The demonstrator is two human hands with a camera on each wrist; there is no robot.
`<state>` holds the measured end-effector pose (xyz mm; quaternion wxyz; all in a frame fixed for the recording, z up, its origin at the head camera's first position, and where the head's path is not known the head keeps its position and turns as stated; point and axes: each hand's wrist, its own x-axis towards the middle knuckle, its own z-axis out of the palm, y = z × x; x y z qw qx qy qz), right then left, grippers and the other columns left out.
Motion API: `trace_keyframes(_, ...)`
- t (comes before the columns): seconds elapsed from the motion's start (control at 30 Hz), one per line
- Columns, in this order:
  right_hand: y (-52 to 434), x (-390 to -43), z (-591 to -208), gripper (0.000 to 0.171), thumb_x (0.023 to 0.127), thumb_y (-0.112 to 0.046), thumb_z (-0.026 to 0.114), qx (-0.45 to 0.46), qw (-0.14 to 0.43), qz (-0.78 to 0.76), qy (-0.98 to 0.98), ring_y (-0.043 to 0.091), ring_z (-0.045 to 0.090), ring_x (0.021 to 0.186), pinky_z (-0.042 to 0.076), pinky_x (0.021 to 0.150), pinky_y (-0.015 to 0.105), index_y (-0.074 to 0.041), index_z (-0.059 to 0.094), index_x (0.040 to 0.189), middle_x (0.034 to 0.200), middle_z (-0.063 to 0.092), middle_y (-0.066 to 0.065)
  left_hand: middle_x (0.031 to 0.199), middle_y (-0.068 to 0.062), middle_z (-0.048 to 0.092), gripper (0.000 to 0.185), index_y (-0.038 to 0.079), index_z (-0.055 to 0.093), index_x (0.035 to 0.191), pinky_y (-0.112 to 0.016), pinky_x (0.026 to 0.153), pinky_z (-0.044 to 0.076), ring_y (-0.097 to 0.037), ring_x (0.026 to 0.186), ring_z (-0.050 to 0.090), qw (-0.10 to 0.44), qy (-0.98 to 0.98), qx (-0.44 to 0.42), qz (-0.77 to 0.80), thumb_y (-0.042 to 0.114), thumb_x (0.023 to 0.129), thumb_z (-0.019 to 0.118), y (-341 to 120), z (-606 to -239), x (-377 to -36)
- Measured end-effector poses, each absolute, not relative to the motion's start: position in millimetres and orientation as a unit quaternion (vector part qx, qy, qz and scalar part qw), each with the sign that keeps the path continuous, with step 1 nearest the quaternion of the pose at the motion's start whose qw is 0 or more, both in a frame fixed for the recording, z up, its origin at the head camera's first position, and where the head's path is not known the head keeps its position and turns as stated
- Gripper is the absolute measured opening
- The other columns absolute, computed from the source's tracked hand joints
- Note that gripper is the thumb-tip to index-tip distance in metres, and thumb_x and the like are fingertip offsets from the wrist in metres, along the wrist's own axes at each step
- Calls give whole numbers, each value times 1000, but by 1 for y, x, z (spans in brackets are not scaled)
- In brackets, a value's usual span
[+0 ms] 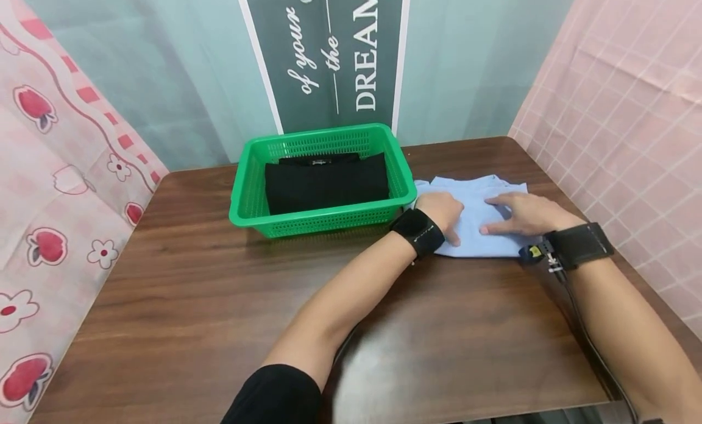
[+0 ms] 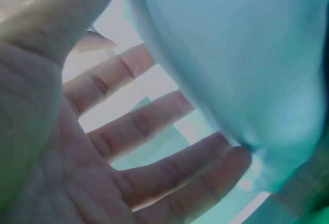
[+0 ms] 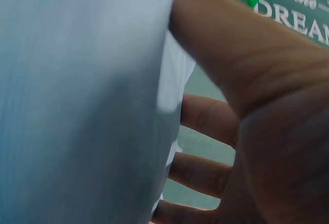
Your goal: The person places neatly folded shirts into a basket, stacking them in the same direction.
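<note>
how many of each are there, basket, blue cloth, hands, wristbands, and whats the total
basket: 1
blue cloth: 1
hands: 2
wristbands: 2
total: 6

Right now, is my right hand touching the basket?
Apart: the head view shows your left hand and blue cloth between your right hand and the basket.
</note>
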<state>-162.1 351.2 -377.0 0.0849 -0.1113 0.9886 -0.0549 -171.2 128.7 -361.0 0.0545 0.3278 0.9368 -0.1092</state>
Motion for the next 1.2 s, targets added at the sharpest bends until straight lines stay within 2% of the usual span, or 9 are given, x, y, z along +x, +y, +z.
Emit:
trace_keyframes(0.17,352,-143,-395,96,85,-64,80,-128,90,-52,986,66,39,142,38,109,77,6,57,146,153,42,44,145,8,61,82,34,56,149,-36,106,49,-15,130,58,66,944,304,-113,72,80,79,133,-375,-158)
trace_keyframes(0.33,354,-137,-395,103,85,-65,79,-110,106,-66,986,67,31,145,33,109,81,10,49,148,158,29,47,160,2,46,89,36,48,158,-43,119,40,-22,146,42,90,944,310,-64,71,83,77,128,-379,-160)
trace_keyframes(0.43,356,-138,-390,108,84,-67,78,-100,107,-62,987,68,31,144,35,107,81,8,41,153,159,26,47,167,-1,39,92,35,42,162,-44,123,38,-29,154,37,102,941,321,-43,70,84,76,126,-377,-165)
trace_keyframes(0.57,356,-138,-387,112,86,-67,76,-100,115,-70,986,72,26,143,29,107,86,2,30,161,162,19,46,172,-2,33,97,36,37,164,-43,126,35,-32,159,32,117,939,322,-34,71,83,76,124,-374,-169)
trace_keyframes(0.73,355,-138,-385,111,84,-66,78,-104,134,-91,981,76,18,144,17,109,89,-7,29,165,168,11,40,173,0,33,97,37,34,165,-46,127,32,-32,160,29,136,938,319,-30,70,84,76,124,-374,-171)
trace_keyframes(0.87,355,-137,-383,109,82,-62,82,-122,137,-96,978,71,18,148,12,110,88,-7,34,163,168,15,40,172,2,35,96,37,34,165,-45,128,31,-32,161,29,149,934,323,-30,70,85,75,125,-374,-169)
trace_keyframes(1.2,349,-134,-378,106,81,-64,82,-151,124,-75,978,68,28,146,28,104,88,-6,42,160,164,24,41,167,5,44,96,34,37,165,-43,127,34,-31,158,36,153,930,332,-39,70,85,76,120,-369,-166)
